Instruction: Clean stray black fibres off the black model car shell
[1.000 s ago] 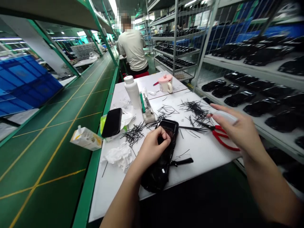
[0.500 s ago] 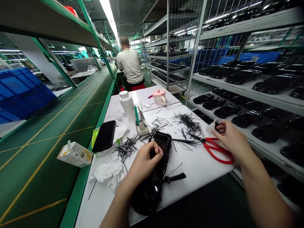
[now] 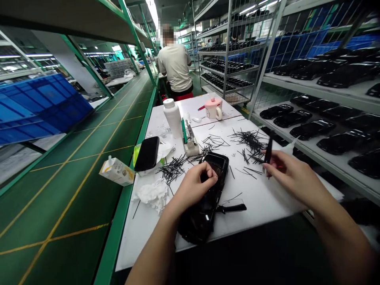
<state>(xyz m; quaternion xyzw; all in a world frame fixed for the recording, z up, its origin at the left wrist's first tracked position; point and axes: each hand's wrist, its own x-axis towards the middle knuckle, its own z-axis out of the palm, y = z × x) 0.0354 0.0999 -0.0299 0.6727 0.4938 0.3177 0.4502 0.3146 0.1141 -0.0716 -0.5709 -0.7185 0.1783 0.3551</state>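
Observation:
A glossy black toy car shell (image 3: 204, 209) lies lengthwise on the white table (image 3: 267, 198). My left hand (image 3: 192, 186) rests on top of it with fingers curled, pressing it down. My right hand (image 3: 292, 178) is closed on the red-handled scissors (image 3: 268, 152), whose black blades point up above the table. A white pointed tip (image 3: 291, 145) shows behind that hand. Several thin black strips (image 3: 249, 140) lie scattered beyond the shell. A small black part (image 3: 233, 207) sits beside the shell.
On the table are a white bottle (image 3: 173, 116), a pink mug (image 3: 214, 107), a white block with tools (image 3: 191, 146), a black case (image 3: 147, 153), crumpled tissue (image 3: 152, 194). A carton (image 3: 117, 172) sits on the green conveyor (image 3: 89, 138). A person (image 3: 175, 67) stands ahead. Right-hand shelves (image 3: 311, 128) hold black shells.
My right hand went to the red scissors lying on the table and lifted them, blades now upright. My left hand stayed on the car shell. The camera view shifted slightly.

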